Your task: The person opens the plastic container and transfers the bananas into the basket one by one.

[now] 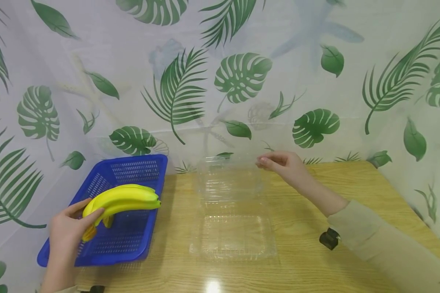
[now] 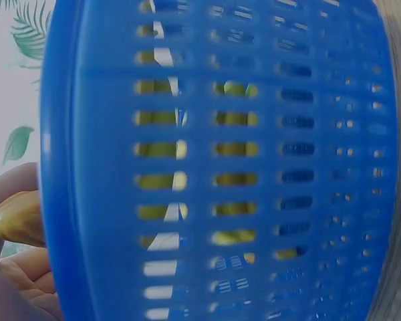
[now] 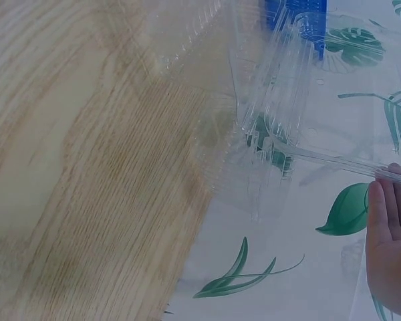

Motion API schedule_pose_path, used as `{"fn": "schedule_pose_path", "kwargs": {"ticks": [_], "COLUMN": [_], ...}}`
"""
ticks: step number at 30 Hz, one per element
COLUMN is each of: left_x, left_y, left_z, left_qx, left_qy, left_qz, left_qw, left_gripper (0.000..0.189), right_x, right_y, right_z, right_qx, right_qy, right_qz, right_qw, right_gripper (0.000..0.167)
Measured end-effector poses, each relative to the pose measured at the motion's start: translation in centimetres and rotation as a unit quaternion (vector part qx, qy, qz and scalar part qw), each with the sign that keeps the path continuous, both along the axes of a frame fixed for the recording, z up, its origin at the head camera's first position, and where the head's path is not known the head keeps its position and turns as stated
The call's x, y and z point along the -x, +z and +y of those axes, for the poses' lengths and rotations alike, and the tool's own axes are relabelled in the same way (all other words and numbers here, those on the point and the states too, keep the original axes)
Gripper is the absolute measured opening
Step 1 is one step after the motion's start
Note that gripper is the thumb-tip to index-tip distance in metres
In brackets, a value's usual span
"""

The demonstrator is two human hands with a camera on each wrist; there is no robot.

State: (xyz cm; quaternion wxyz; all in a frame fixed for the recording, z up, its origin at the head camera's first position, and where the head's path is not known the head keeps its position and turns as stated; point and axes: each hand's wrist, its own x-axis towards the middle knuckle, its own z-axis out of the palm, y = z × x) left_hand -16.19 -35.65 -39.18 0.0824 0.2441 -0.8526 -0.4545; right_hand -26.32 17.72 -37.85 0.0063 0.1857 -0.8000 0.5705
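Observation:
Over the blue basket [image 1: 155, 221], my left hand [image 1: 67, 226] grips a bunch of yellow bananas [image 1: 126, 197] by its stem end. The bananas point to the right. In the left wrist view the basket wall hides most of the bunch, but the brownish stem end [image 2: 19, 219] shows between the fingers. A clear plastic clamshell container [image 1: 234, 236] lies unfolded on the table, its lid [image 1: 227, 179] raised at the back. My right hand [image 1: 284, 165] pinches the lid's upper right corner. From the right wrist, those fingers [image 3: 381, 214] appear at the lid's edge.
The wood-grain table [image 1: 300, 260] ends at a white leaf-print cloth [image 1: 242, 36] hanging behind and at the sides. A small black clip [image 1: 329, 239] is by the right sleeve. Another dark object [image 1: 96, 289] is partly visible at the bottom left.

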Motion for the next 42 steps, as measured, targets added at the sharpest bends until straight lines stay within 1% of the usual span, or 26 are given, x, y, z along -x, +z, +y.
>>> {"fn": "schedule_pose_path", "kwargs": {"ticks": [3,7,12,16,21,27,33,37,42], "left_x": [0.0,0.0,-0.2,-0.3,-0.2,-0.1,0.3,0.5,0.7], "left_y": [-0.1,-0.2,-0.3,-0.6,-1.1,-1.4,-1.6,-1.7,-1.9], "left_z": [-0.4,-0.9,-1.9,-2.6,-3.1,-3.2,-3.2,-3.2,-3.2], "left_qx": [-0.005,-0.014,0.015,0.046,0.09,0.115,0.157,0.153,0.136], "left_qy": [0.011,0.015,0.025,0.026,0.004,-0.008,-0.024,-0.033,-0.044], "left_qz": [0.004,0.002,-0.009,-0.021,-0.03,-0.024,-0.016,-0.016,-0.028], "left_qw": [0.9999,0.9998,0.9995,0.9984,0.9955,0.993,0.9871,0.9875,0.9893], "left_gripper": [0.073,0.073,0.074,0.075,0.077,0.074,0.074,0.072,0.074], "right_x": [0.0,-0.1,-0.1,0.0,0.1,0.1,0.2,0.3,0.3], "right_y": [-0.1,0.0,0.0,-0.1,-0.2,-0.3,-0.3,-0.4,-0.4], "right_z": [0.0,-0.1,-0.2,-0.1,0.0,0.1,0.0,0.1,0.1], "right_qx": [0.0,0.001,0.0,-0.001,0.001,0.001,0.003,0.002,-0.003], "right_qy": [0.0,0.001,0.004,0.002,0.002,0.004,0.001,0.0,0.0], "right_qz": [0.002,0.003,-0.001,-0.001,0.003,0.01,0.007,0.008,0.01], "right_qw": [1.0,1.0,1.0,1.0,1.0,0.9999,1.0,1.0,1.0], "right_gripper": [0.036,0.035,0.036,0.038,0.037,0.034,0.037,0.038,0.037]}}
